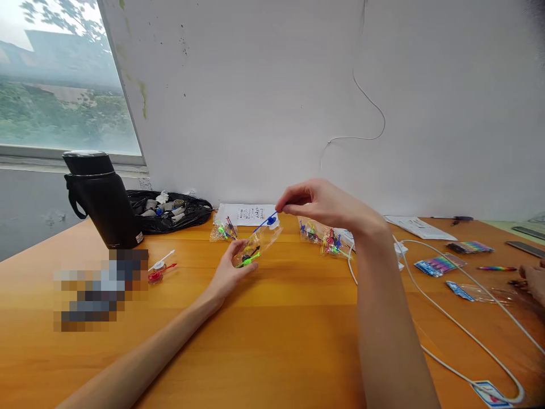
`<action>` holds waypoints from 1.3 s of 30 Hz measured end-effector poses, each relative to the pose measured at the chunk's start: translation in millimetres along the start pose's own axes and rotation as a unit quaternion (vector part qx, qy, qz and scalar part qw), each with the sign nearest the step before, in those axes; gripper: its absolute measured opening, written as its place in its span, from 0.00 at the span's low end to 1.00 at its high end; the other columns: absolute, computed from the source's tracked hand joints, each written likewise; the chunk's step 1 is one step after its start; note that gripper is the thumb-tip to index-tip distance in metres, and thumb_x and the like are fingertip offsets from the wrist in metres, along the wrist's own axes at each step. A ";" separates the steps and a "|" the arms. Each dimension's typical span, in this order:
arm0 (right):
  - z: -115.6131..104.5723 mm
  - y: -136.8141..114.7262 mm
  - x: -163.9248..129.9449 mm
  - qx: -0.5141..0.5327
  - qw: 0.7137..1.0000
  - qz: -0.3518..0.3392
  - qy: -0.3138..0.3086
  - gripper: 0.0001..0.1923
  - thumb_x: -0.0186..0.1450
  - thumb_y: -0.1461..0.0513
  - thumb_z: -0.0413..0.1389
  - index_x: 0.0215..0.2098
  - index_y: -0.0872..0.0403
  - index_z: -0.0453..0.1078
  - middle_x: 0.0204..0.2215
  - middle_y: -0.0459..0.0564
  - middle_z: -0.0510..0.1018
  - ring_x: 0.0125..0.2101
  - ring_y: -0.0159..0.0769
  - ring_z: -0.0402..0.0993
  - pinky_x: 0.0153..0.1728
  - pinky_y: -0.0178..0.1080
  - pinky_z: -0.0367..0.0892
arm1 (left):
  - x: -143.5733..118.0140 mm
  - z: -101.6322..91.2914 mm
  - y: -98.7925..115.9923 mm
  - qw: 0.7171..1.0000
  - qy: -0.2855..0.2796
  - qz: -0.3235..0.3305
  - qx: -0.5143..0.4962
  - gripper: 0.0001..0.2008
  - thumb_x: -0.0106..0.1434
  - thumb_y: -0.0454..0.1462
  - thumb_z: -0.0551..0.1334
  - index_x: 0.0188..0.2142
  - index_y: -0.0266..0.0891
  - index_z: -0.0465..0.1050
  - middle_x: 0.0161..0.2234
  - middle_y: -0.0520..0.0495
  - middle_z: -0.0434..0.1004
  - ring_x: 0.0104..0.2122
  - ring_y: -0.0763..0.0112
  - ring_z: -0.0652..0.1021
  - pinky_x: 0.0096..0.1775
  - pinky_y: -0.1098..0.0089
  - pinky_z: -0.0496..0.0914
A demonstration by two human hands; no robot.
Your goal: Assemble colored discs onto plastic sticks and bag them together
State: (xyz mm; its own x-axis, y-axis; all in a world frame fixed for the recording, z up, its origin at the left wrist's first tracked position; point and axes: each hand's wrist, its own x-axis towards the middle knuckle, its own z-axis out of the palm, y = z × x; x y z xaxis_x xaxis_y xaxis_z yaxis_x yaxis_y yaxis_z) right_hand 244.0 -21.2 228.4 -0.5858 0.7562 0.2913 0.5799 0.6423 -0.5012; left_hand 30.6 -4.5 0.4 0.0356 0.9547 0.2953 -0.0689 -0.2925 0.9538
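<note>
My left hand is closed on a clear plastic bag that holds a bright green piece and a black arrow-shaped piece. Above the bag's mouth, my right hand pinches a thin blue plastic stick with a round part. Its lower end reaches to the bag's opening; whether it is inside I cannot tell. To the left on the table lie a white arrow-shaped piece and a red one, each with a round base. Behind my left hand rests another clear bag of coloured pieces.
A black bottle stands at the left beside a black plastic bag of scraps. More filled bags lie past my right wrist. A white cable loops across the right side, near packs of pens. Another person's hand shows at the right edge.
</note>
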 end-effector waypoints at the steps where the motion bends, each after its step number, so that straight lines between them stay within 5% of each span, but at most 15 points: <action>1: -1.0 1.0 -0.7 -0.005 1.000 0.003 0.003 0.11 0.64 0.61 0.55 0.40 0.52 0.80 0.39 0.50 0.82 0.40 0.35 0.77 0.41 0.36 0.70 | 0.1 0.0 -0.2 1.000 0.001 -0.001 -0.002 0.27 0.53 0.40 0.72 0.52 0.45 0.68 0.60 0.44 0.69 0.63 0.56 0.67 0.64 0.59 0.57; 23: -7.0 18.1 -4.1 -0.017 0.999 0.034 0.018 0.11 0.64 0.61 0.55 0.39 0.52 0.79 0.39 0.50 0.82 0.40 0.37 0.77 0.40 0.37 0.70 | -1.9 0.0 4.8 1.000 -0.011 0.000 -0.010 0.26 0.55 0.39 0.72 0.52 0.46 0.68 0.61 0.45 0.67 0.64 0.56 0.64 0.64 0.60 0.57; 34: 31.3 17.0 27.2 -0.045 0.997 0.007 -0.057 0.11 0.61 0.68 0.56 0.36 0.53 0.80 0.35 0.48 0.83 0.33 0.33 0.77 0.29 0.32 0.65 | -4.8 3.1 11.7 1.000 -0.022 0.011 -0.010 0.26 0.55 0.39 0.72 0.52 0.48 0.68 0.61 0.47 0.68 0.65 0.56 0.64 0.63 0.62 0.58; 39: 50.9 22.7 42.1 0.029 0.991 -0.056 -0.116 0.12 0.62 0.68 0.56 0.40 0.54 0.79 0.38 0.48 0.83 0.37 0.32 0.77 0.34 0.31 0.68 | -5.4 5.5 20.2 0.998 -0.027 -0.008 -0.050 0.28 0.55 0.39 0.72 0.54 0.45 0.67 0.58 0.44 0.72 0.62 0.54 0.68 0.63 0.58 0.59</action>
State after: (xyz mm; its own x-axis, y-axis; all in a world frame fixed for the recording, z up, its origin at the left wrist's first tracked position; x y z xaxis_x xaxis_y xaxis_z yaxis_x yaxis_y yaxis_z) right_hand 203.7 18.9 187.8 -0.7631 0.6271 0.1562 0.4740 0.7074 -0.5244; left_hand 34.6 -15.8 18.4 0.0905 0.9541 0.2856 -0.1669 -0.2682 0.9488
